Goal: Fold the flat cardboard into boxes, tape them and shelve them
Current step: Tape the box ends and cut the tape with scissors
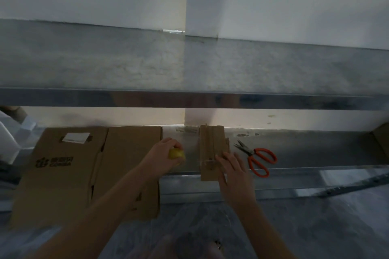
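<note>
Flat cardboard point(84, 170) lies logo-up, overhanging the shelf point(294, 153); 1 small folded box point(212, 149) to its right, yellow tape roll point(176, 153) between.

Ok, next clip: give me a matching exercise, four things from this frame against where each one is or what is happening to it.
Things:
1. flat cardboard
2. yellow object
3. narrow cardboard piece
4. scissors

Places or states:
A. lies untouched, to the right of the right hand
B. gripped in the left hand
C. the right hand rests on it
D. spread flat at the far left

Pairs: 1-D, 2-B, 3-C, 4-A
</note>
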